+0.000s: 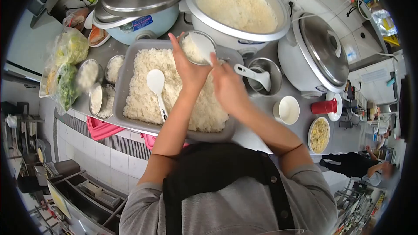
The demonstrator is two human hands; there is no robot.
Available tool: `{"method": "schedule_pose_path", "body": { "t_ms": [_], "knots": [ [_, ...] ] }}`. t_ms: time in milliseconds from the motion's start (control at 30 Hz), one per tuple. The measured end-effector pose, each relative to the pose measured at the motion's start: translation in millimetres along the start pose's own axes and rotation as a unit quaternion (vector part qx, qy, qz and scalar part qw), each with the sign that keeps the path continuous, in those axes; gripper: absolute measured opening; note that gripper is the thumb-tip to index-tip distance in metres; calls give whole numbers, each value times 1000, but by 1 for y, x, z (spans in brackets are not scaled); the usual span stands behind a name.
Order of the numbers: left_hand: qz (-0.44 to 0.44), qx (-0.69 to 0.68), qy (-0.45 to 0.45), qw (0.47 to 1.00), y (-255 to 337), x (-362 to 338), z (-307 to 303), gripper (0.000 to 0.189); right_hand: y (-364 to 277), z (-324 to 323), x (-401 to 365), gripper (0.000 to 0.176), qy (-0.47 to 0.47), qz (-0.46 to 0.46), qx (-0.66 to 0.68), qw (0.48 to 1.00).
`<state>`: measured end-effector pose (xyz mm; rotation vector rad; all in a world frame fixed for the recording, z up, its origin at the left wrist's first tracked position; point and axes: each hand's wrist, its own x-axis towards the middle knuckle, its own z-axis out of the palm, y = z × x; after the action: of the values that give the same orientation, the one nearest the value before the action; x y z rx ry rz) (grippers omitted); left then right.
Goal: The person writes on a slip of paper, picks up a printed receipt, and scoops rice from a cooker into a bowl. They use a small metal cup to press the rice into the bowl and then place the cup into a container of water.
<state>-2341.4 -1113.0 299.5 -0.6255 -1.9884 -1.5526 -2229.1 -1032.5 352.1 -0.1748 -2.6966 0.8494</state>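
My left hand (191, 72) holds a small metal bowl (190, 48) with rice in it, above the back edge of a grey tub (118, 88) of cooked rice. In my right hand (228, 82), slightly blurred, is a white rice paddle (203, 47), its blade over the bowl. A second white paddle (155, 82) lies on the rice in the tub, left of my forearm. Just behind stands an open cooker (237, 11) full of rice. Right of the tub, a third paddle (257, 76) rests across a metal pot (273, 70).
Rice-filled bowls (88, 73) and bagged greens (67, 80) stand at the left. Lidded cookers (143, 26) (305, 56) flank the open one. A white cup (287, 109), red cup (323, 106) and plate of food (319, 135) are at right. Another person (352, 164) stands far right.
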Motion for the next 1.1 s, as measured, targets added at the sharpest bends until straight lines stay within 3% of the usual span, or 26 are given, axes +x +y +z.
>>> {"method": "schedule_pose_path", "body": {
  "t_ms": [100,167,267,367,500,567,633,667,700,733,767,800,900,1100],
  "knots": [
    [11,-22,-4,1000,-2,3,-5,142,3,-41,18,49,29,-13,10,999],
    [13,-35,-28,999,0,5,-6,142,7,-35,20,47,40,-34,-12,999],
    [14,-25,-74,997,-8,6,-18,141,18,-15,13,47,-41,-52,-25,997],
    [-24,-51,-87,995,-20,4,-30,140,42,-49,33,51,-61,-51,70,994],
    [-80,-103,-121,984,-30,-1,-40,141,28,-75,45,55,-136,50,108,984],
    [-76,-94,-130,984,-25,0,-41,143,23,-59,43,54,-96,-41,158,982],
    [-100,-133,-121,979,-40,-12,-38,143,27,-46,38,54,-109,-115,74,985],
    [-118,-91,-132,980,-37,-17,-43,143,32,-41,33,56,-147,-134,-32,979],
    [-164,-128,-153,966,-34,-21,-46,142,35,-31,24,55,-153,-126,-47,979],
    [-106,-73,-146,981,-44,-30,-50,140,31,-24,14,55,-159,-112,-60,979],
    [-111,-77,-142,981,-38,-37,-57,139,20,-26,9,52,-216,-55,-41,974],
    [-59,-44,-122,990,-37,-46,-61,136,11,-29,6,49,-271,0,-17,963],
    [-39,9,-106,994,-19,-58,-62,129,16,-21,-9,40,-254,-26,22,967],
    [-26,-54,-151,987,-8,-67,-57,124,38,-23,-17,29,-234,-36,117,964]
  ]
}}
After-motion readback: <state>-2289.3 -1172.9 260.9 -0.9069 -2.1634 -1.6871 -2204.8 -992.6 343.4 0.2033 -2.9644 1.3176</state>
